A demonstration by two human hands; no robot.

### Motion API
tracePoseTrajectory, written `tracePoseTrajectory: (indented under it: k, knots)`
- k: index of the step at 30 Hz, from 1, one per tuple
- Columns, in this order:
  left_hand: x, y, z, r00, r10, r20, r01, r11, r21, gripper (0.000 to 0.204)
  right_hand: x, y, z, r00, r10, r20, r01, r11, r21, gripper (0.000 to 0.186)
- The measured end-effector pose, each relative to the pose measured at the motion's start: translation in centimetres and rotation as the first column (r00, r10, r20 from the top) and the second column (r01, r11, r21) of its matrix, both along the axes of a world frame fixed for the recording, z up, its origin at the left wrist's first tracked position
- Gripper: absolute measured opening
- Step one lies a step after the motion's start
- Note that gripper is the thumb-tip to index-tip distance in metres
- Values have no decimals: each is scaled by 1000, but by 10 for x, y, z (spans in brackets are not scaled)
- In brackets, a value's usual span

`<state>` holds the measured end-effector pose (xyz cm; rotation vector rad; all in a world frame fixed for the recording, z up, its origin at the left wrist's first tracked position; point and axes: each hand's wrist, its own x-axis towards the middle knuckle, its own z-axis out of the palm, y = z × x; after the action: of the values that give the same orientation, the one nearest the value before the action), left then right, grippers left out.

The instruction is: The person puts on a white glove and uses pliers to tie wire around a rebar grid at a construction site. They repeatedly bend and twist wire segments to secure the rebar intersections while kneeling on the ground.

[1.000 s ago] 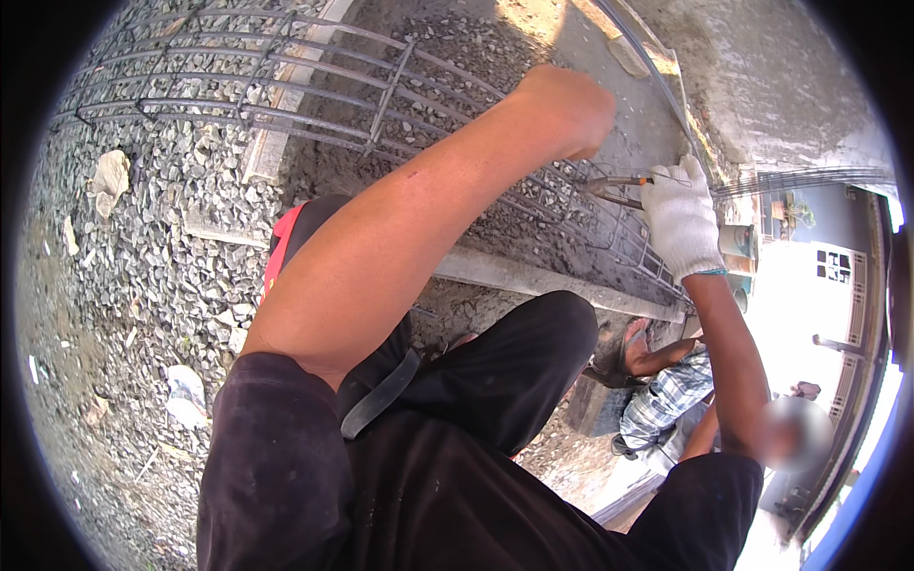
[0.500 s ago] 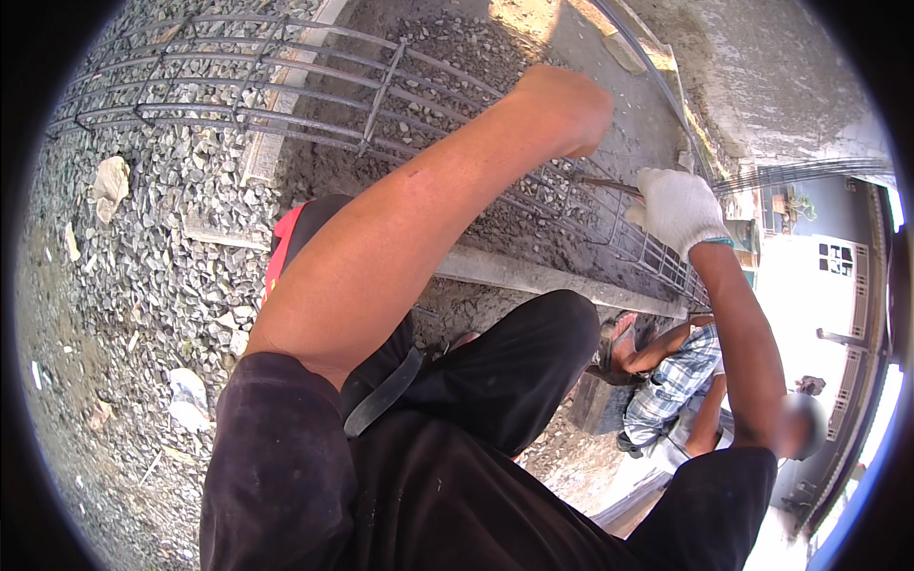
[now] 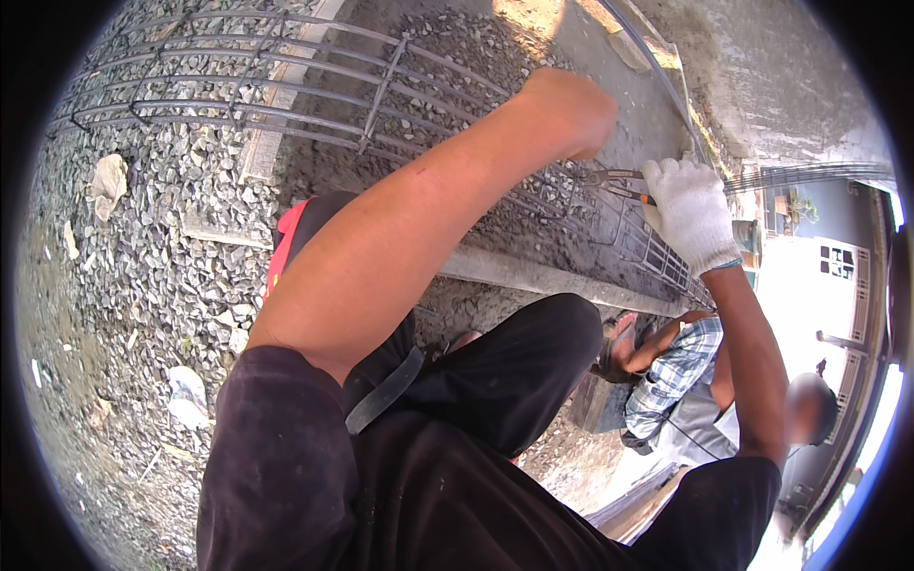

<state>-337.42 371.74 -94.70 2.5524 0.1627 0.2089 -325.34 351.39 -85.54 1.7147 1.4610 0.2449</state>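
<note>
A long cage of steel rebar (image 3: 381, 90) with cross ties stretches from the upper left toward the right. Over its middle is my bare left hand (image 3: 569, 112), its fingers curled downward and mostly hidden behind the back of the hand; what they hold cannot be seen. My right hand (image 3: 690, 214) wears a white knit glove and grips a pair of pliers (image 3: 621, 175) with orange-and-black handles. The handles are spread apart, and the jaws point left toward the rebar, just below my left hand. Whether the jaws touch a bar or tie cannot be made out.
A co-worker in a plaid shirt (image 3: 671, 366) crouches at the right, near the cage's far end. Grey gravel (image 3: 162, 276) covers the left side. A concrete edge (image 3: 543, 278) runs between my knees and the cage. A bundle of bars (image 3: 809, 175) lies at upper right.
The plier handles have spread apart; they were together before. My gloved right hand has turned and shifted slightly. My left hand has barely moved. The co-worker's head and body have shifted a little.
</note>
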Motion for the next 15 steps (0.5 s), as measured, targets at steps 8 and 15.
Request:
tracePoseTrajectory:
  k: [8, 15]
  knots:
    - [3, 0, 0, 1000, -17, -19, 17, 1000, 12, 21, 63, 2, 4, 176, -827, -534, 755, 461, -466, 37]
    - [6, 1, -10, 1000, 1, -18, -1, 1000, -13, 18, 72, 11, -5, 278, -797, -535, 701, 550, -455, 32]
